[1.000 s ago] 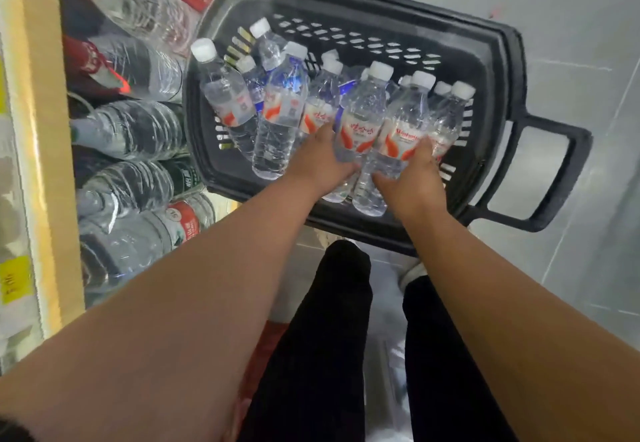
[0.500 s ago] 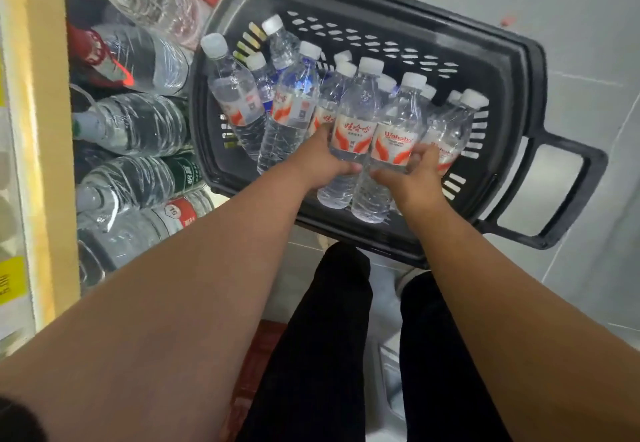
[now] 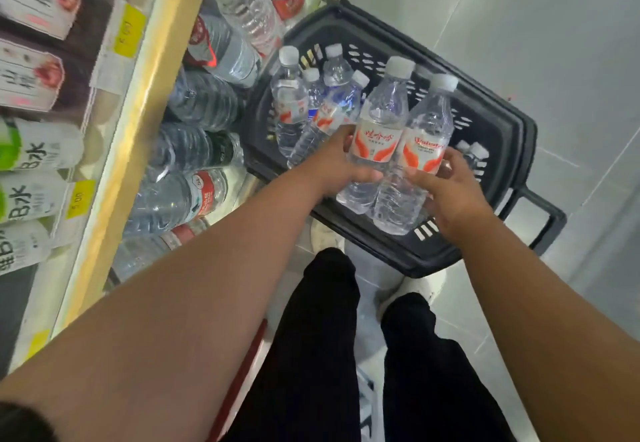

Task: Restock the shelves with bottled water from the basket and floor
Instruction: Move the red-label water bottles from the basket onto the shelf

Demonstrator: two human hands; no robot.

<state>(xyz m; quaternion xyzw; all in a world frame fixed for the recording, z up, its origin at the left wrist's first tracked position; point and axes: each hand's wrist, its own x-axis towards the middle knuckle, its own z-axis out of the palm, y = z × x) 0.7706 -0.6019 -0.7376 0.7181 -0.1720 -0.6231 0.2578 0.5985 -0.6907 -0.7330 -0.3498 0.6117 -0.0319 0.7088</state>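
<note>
Even, soft indoor light; wide-angle bending at edges; shelf labels blurred, perhaps by motion.

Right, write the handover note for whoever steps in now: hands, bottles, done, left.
Left hand: gripping a water bottle with a red-and-white label, lifted above the basket.
Right hand: gripping a second bottle beside the first.
Other bottles stand in the basket's left part, with a couple of caps at its right side.
Large bottles lie on the bottom shelf to the left.
Done: two bottles picked up.
Left: shelve these two, then empty the basket.
</note>
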